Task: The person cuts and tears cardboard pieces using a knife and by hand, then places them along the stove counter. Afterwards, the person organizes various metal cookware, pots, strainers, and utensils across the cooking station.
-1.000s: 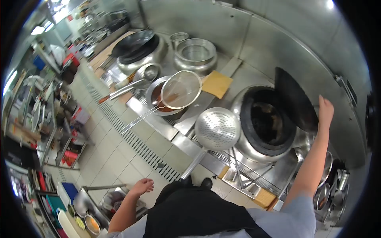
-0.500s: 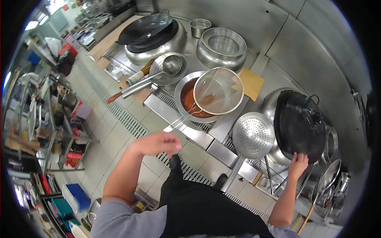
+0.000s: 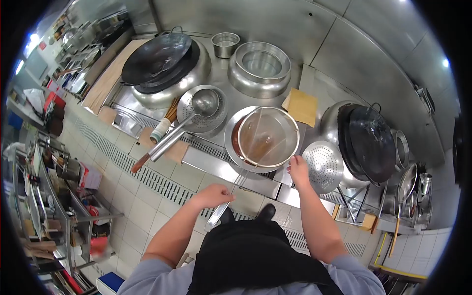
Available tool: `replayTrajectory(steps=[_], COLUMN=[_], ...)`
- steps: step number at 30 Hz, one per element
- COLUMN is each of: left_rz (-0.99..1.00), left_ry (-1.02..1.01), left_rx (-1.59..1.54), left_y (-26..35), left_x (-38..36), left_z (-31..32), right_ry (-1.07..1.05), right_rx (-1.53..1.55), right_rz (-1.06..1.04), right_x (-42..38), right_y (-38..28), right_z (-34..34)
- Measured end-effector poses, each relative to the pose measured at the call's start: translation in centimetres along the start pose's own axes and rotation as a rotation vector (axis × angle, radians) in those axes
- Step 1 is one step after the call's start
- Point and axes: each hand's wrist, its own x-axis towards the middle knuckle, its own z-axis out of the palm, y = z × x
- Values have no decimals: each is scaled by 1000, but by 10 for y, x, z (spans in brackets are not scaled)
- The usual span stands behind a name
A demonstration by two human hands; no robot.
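A round fine-mesh strainer (image 3: 269, 140) lies over a metal bowl (image 3: 229, 132) with reddish-brown liquid, which shows through the mesh. Its long handle points toward me. My left hand (image 3: 215, 195) is closed with the fingertips at this handle, whose flat end sticks out below the hand. Just off the lower right rim of the strainer is my right hand (image 3: 298, 172), fingers loosely bent and nothing seen in them. Close to its right sits a perforated skimmer (image 3: 323, 166), with its handle hidden behind my right forearm.
Black woks sit on round burners at the left (image 3: 157, 61) and right (image 3: 371, 142). A ladle (image 3: 205, 102) rests on another skimmer by a bamboo brush (image 3: 172, 110). Behind the bowl are a metal pot (image 3: 260, 86), a small metal cup (image 3: 225, 48) and a piece of cardboard (image 3: 300, 108).
My right hand has moved left from the right wok's rim to beside the strainer. My left hand has come to the strainer's handle. The camera view has shifted.
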Motion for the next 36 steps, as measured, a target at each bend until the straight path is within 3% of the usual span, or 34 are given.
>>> replayTrajectory(steps=[2, 5, 8, 12, 17, 26, 36], left_rz=[47, 99, 113, 84, 146, 71, 25], left_ry=[131, 539, 671, 703, 803, 774, 755], left_rx=[-88, -137, -187, -171, 29, 33, -129], left_y=[-6, -35, -29, 7, 11, 37, 53], left_x=[12, 70, 136, 156, 170, 165, 180], left_z=[-20, -40, -76, -95, -100, -106, -135], right_ry=[1, -48, -68, -74, -134, -194, -170], right_rx=[-69, 274, 455, 635, 461, 419, 512], right_rz=[8, 125, 218, 260, 244, 286, 177], right_x=[6, 0, 6, 18, 27, 36, 60], right_y=[1, -17, -17, -29, -33, -55, -72], right_z=[6, 9, 4, -3, -5, -22, -41])
